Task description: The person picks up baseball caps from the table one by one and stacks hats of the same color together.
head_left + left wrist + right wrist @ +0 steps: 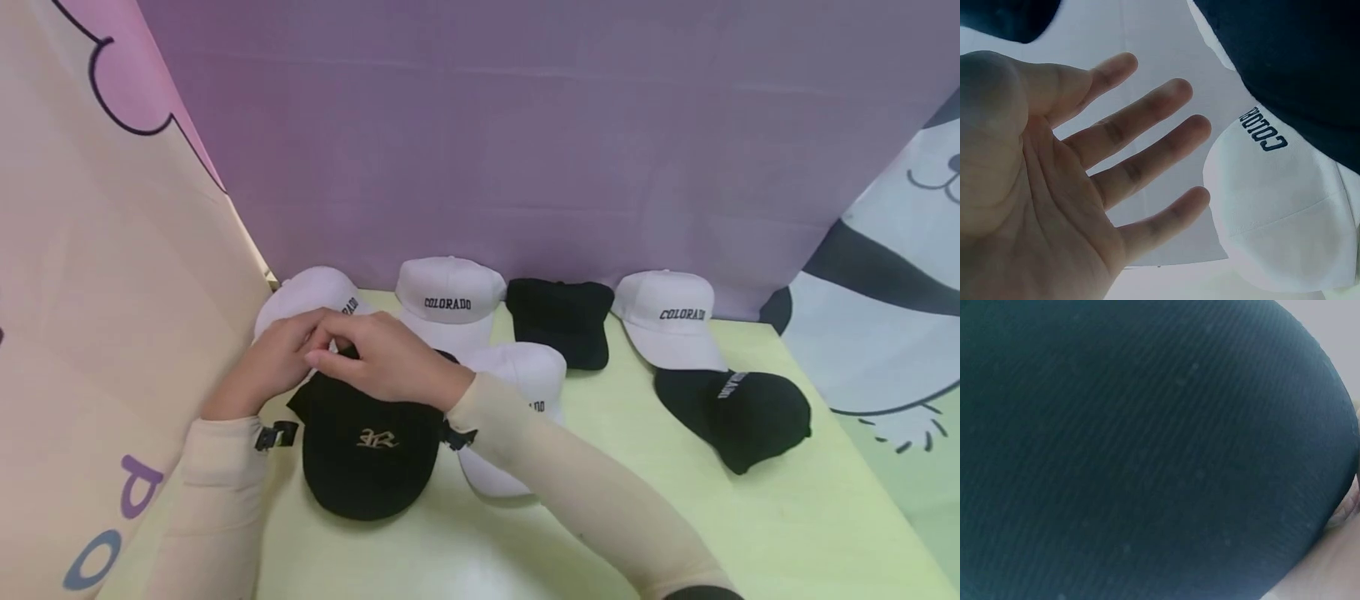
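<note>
A black baseball cap (371, 475) with a tan gothic letter lies below both hands in the head view, its brim toward me. My right hand (390, 358) reaches over its top, fingers and thumb curled at it, and its dark ribbed cloth (1147, 450) fills the right wrist view. Close beside it is my left hand (281, 362), overlapping the right fingers in the head view. The left wrist view shows this hand (1085, 181) with fingers spread and palm bare. A white COLORADO cap (318, 287) stands just behind it, partly hidden.
White COLORADO caps (450, 287) and a black cap (561, 325) line the table's back. Another white cap (517, 375) lies partly behind my right forearm. On the right are a white cap (667, 308) and a black cap (765, 421). Purple cloth (525, 142) hangs behind.
</note>
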`<action>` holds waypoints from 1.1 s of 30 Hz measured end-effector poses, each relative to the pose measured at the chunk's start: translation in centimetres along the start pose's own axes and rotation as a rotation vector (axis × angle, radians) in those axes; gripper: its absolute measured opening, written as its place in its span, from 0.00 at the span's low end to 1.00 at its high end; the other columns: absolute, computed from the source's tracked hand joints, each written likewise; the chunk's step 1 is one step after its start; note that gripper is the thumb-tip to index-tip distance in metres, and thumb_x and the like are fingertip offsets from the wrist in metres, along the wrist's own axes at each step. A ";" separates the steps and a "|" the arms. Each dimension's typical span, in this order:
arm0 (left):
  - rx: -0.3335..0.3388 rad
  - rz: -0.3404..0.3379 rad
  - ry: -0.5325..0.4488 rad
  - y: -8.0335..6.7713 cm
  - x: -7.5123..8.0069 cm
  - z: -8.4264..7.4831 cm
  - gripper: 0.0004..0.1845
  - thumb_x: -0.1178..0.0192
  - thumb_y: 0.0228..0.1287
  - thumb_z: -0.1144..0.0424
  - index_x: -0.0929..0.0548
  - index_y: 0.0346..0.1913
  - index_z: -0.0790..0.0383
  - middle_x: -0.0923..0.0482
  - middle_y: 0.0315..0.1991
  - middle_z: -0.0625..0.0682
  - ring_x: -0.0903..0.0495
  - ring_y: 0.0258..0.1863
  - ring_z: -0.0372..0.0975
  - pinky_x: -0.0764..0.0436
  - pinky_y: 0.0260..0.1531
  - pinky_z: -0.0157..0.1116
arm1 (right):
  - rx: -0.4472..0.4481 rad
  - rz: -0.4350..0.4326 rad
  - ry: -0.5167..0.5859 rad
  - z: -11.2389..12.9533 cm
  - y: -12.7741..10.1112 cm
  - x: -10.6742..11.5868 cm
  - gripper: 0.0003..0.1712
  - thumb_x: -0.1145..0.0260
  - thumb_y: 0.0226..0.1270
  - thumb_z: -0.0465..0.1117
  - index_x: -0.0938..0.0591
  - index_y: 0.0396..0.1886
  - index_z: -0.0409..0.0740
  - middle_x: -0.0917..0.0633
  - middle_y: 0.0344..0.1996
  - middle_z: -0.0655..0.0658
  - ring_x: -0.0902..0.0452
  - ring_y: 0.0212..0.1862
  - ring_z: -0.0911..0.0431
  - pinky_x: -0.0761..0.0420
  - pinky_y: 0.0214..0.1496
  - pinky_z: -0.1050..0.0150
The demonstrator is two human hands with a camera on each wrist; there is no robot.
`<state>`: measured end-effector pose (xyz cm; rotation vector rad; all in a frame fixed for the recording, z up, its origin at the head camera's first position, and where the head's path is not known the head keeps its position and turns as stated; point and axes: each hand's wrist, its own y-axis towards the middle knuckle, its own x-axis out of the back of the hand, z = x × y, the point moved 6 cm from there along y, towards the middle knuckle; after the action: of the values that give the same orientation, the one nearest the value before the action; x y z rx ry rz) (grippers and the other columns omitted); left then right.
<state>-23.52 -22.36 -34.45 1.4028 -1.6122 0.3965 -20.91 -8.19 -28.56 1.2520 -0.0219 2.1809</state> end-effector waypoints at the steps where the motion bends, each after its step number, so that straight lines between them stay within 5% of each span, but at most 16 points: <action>1: -0.010 -0.010 0.005 0.0 0.2 0.1 0.11 0.48 0.79 0.64 0.16 0.51 0.54 0.15 0.39 0.50 0.20 0.41 0.46 0.25 0.46 0.46 | -0.001 0.012 -0.009 -0.1 0.3 -0.2 0.07 0.38 0.78 0.46 0.18 0.45 0.50 0.23 0.22 0.54 0.33 0.23 0.62 0.33 0.34 0.72; 6: -0.022 -0.045 0.001 -0.3 0.9 0.5 0.12 0.42 0.73 0.67 0.15 0.54 0.53 0.14 0.39 0.49 0.20 0.41 0.43 0.25 0.46 0.41 | -0.010 0.050 -0.048 -0.8 1.6 -1.3 0.08 0.39 0.79 0.48 0.18 0.45 0.52 0.23 0.23 0.56 0.33 0.23 0.63 0.33 0.34 0.73; 20: 0.058 0.018 0.023 -0.2 1.1 1.5 0.09 0.49 0.77 0.67 0.18 0.47 0.59 0.18 0.37 0.54 0.24 0.37 0.46 0.28 0.39 0.42 | -0.071 0.011 -0.108 -2.5 3.7 -2.9 0.09 0.43 0.81 0.50 0.21 0.43 0.53 0.21 0.30 0.58 0.27 0.30 0.65 0.30 0.37 0.74; 33: 0.106 0.090 0.022 -0.5 0.0 2.3 0.16 0.54 0.79 0.67 0.21 0.59 0.71 0.18 0.54 0.72 0.19 0.53 0.62 0.23 0.57 0.59 | -0.048 -0.076 -0.173 -4.4 4.5 -5.0 0.13 0.49 0.84 0.47 0.19 0.51 0.51 0.15 0.44 0.56 0.21 0.45 0.66 0.25 0.51 0.75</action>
<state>-23.99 -24.23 -35.77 1.4032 -1.6614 0.5554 -24.83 -13.02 -33.67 1.3880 -0.0949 1.9914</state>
